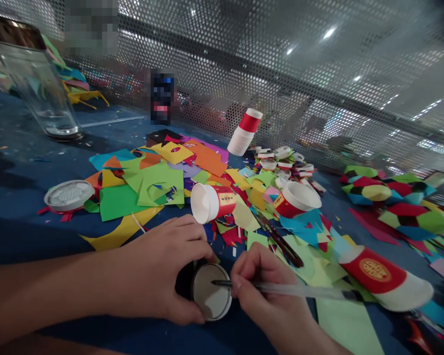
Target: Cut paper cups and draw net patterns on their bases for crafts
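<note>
My left hand [173,271] is curled round a small round paper cup base [211,301], thumb at its near side and fingers at its far side. The pale disc faces up inside a rim. In my right hand [270,296] is a pen [292,290] with a clear barrel, pinched between thumb and fingers. Its dark tip is over the disc, and I cannot tell whether it touches. Just beyond my hands a red and white paper cup [216,202] lies on its side. Dark-handled scissors [281,239] rest on the paper scraps beside it.
Coloured paper scraps [159,185] cover the middle of the blue table. Around them are a stack of paper cups [244,133], several cut cup bases [281,162], a tipped cup [383,276], a round lid [69,195], a glass bottle [46,84] and patchwork paper shapes [414,217]. Behind stands a perforated panel [281,64].
</note>
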Motion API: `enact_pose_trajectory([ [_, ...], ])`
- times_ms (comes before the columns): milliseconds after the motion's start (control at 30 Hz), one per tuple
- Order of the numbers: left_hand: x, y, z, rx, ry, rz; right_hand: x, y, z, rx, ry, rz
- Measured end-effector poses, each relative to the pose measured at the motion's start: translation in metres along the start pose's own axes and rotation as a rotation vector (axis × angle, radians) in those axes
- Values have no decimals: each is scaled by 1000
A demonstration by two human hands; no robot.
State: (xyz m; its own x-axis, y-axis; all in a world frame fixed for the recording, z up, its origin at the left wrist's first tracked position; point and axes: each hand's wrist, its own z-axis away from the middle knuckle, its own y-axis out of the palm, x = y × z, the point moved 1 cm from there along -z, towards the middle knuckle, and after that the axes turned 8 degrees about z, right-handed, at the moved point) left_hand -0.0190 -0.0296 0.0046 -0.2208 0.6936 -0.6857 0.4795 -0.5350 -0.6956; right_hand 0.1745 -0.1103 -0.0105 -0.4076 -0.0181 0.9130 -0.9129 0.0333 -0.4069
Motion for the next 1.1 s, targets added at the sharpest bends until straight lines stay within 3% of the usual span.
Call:
enact_pose_trajectory([
  [100,1,2,0,-12,12,-8,-2,1,-2,-13,-9,87],
  [300,0,3,-1,21,-7,-18,19,0,-2,103,94,183],
  [533,0,4,0,16,-12,-3,7,-8,6,209,-41,241],
  [833,1,4,0,-16,-9,17,2,-13,5,-35,-60,297],
  [1100,1,5,2,-7,-6,26,2,-5,3,81,-51,180],
])
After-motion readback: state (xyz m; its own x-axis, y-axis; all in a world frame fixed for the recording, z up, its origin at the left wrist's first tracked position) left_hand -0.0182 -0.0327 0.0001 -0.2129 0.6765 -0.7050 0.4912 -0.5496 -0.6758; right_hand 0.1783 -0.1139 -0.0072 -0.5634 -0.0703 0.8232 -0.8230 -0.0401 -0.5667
